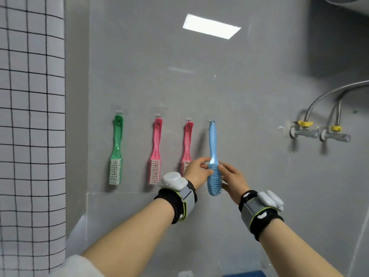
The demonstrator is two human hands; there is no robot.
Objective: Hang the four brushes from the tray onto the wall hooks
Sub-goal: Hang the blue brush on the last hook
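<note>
On the grey wall a green brush (116,148) hangs from a clear hook at the left. Two pink brushes hang to its right: one (155,150) in the middle, the other (187,142) partly hidden by my left hand. A blue brush (212,144) stands upright with its handle loop at the rightmost hook (212,121). My left hand (196,172) and my right hand (231,178) both pinch its bristle head from either side. Whether the loop sits on the hook I cannot tell. The tray is out of view.
A white curtain with a black grid (32,126) hangs at the left. Two metal valves with yellow handles (319,132) and braided hoses (327,96) stick out of the wall at the right. A blue edge (243,274) shows at the bottom.
</note>
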